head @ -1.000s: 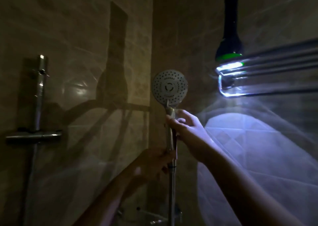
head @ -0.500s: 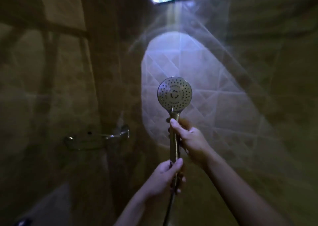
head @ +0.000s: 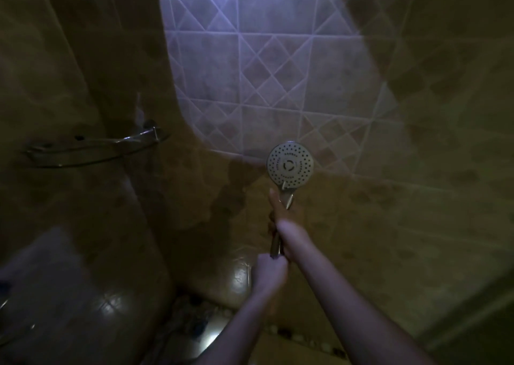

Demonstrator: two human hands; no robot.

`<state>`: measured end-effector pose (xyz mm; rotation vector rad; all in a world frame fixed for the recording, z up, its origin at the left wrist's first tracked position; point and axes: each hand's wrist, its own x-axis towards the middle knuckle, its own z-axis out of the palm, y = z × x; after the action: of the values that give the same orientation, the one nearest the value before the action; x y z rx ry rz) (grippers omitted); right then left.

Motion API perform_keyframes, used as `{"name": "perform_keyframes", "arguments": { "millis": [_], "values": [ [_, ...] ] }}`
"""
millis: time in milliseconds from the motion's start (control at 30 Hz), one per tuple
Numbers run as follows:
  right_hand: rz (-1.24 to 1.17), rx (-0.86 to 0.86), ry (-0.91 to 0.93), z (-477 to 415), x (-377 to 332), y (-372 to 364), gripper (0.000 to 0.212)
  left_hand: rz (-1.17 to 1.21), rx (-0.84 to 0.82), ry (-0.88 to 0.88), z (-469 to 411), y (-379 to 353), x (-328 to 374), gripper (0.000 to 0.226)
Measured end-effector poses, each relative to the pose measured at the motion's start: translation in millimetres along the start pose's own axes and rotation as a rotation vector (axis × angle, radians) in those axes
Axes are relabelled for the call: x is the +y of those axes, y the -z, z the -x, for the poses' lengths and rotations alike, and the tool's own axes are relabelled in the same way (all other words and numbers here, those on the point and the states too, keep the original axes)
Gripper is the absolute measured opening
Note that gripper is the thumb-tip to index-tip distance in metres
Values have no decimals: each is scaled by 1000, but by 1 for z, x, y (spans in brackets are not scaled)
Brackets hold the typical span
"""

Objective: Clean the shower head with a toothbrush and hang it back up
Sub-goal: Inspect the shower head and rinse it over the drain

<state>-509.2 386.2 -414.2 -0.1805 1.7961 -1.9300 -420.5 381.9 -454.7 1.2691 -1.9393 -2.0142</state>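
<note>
At the far left the room is so dark that the bottom corner holds only a pale blurred shape, cut off by the frame edge, whose nature cannot be told. Above it a curved corner shelf (head: 91,147) with a metal rail is fixed where two tiled walls meet; whatever small things lie on it are too dim to make out. Below, the glossy floor (head: 239,275) shows a bright reflection, and a strip of pebbles at the wall's foot is blurred. Near the middle the left hand (head: 268,277) comes up from the bottom edge with the forearm raised, its grip clenched around the lowest part of the handle, where the hose end is hidden inside the fist. Just above and touching the same handle, the right hand (head: 281,211) has its grip wrapped round the upper part, thumb stretched up along the stem toward the head, the forearm running down to the lower right corner. The shower head (head: 290,165) stands upright above both hands, held in the air in front of the wall, its round nozzle face turned to the camera. No toothbrush can be made out. Behind it a bluish patch of light falls on the diamond-patterned tiled wall (head: 250,58); to the right the wall sinks into brown shadow.
</note>
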Motion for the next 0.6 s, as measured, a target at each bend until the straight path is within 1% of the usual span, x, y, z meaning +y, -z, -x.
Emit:
{"name": "perform_keyframes", "arguments": {
  "millis": [100, 167, 233, 333, 400, 467, 533, 600],
  "values": [
    [-27, 17, -58, -1, 5, 6, 38, 10, -20, 11, -3, -6, -10, 19],
    [-65, -32, -112, -4, 9, 9, 39, 22, -70, 6, -5, -5, -16, 17],
    [-87, -118, -153, -4, 13, 11, 40, 61, -110, 9, -3, -5, -21, 17],
    [-105, -233, -192, -4, 16, 10, 45, 102, -116, -1, 0, -4, -23, 19],
    [-149, -310, -209, -6, 18, 11, 45, 121, -130, -15, 0, -1, -26, 16],
    [-241, -442, -223, -8, 22, 14, 46, 117, -159, -21, 3, 3, -29, 11],
    [-351, -597, -231, -9, 25, 17, 50, 123, -211, 6, 5, 6, -31, 13],
    [-434, -685, -231, -10, 24, 21, 47, 177, -257, 24, 7, 9, -30, 11]
  ]
}}
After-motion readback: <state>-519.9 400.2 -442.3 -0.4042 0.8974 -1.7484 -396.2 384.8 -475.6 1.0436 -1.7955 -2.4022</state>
